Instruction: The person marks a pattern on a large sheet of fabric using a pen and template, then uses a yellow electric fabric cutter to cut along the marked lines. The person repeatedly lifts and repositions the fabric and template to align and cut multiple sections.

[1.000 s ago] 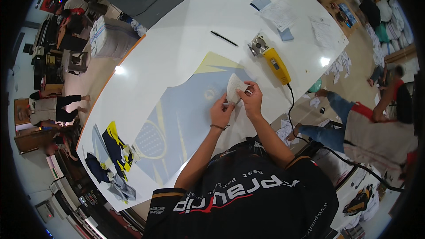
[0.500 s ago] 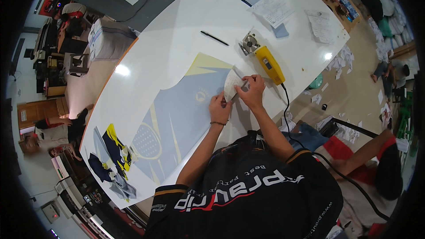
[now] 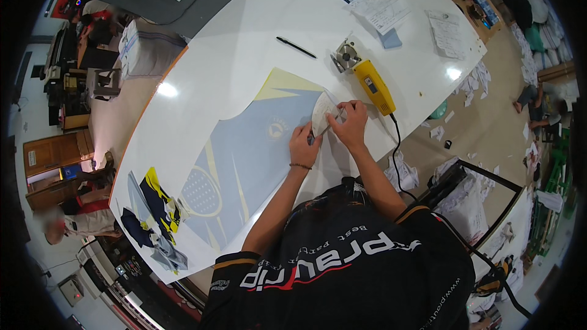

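A shirt-shaped fabric panel (image 3: 244,140), pale blue with yellow stripes, lies spread on the white table. At its right edge rests a small off-white curved pattern piece (image 3: 321,112) with faint marks on it. My left hand (image 3: 304,148) is closed at the lower end of this piece, where a bit of dark material shows by the fingertips. From the right, my right hand (image 3: 350,124) pinches the piece's edge with thumb and fingers. The fingers partly hide how the fabric beneath is held. Beyond my right hand lies a yellow electric round-blade cutter (image 3: 374,85).
A black pen (image 3: 296,47) lies beyond the panel. Written paper sheets (image 3: 380,9) and fabric scraps sit at the far side. Dark and yellow fabric pieces (image 3: 160,201) lie at the left. The cutter's black cord (image 3: 398,153) runs past my right arm. Several people are around the room.
My hands stay at the curved piece, with slight finger shifts. The person in red and beige at my right has left view. At the far left, a person has moved.
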Demonstrator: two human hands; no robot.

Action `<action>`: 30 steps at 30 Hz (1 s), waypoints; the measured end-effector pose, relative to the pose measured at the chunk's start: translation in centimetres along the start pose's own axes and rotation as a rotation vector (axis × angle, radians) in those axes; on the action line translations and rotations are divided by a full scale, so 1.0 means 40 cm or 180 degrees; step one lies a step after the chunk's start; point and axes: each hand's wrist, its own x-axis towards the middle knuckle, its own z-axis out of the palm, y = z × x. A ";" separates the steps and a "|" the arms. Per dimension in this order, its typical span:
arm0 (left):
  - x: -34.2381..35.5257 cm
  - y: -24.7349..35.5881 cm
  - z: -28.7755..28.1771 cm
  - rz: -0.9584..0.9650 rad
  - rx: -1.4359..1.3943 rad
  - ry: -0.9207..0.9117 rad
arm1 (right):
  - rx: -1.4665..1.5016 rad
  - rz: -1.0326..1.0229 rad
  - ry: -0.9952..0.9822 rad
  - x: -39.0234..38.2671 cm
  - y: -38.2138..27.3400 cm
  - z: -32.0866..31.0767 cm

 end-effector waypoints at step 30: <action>0.009 0.022 -0.033 0.0662 0.0174 -0.0278 | -0.0056 -0.0080 -0.0007 0.014 0.012 0.009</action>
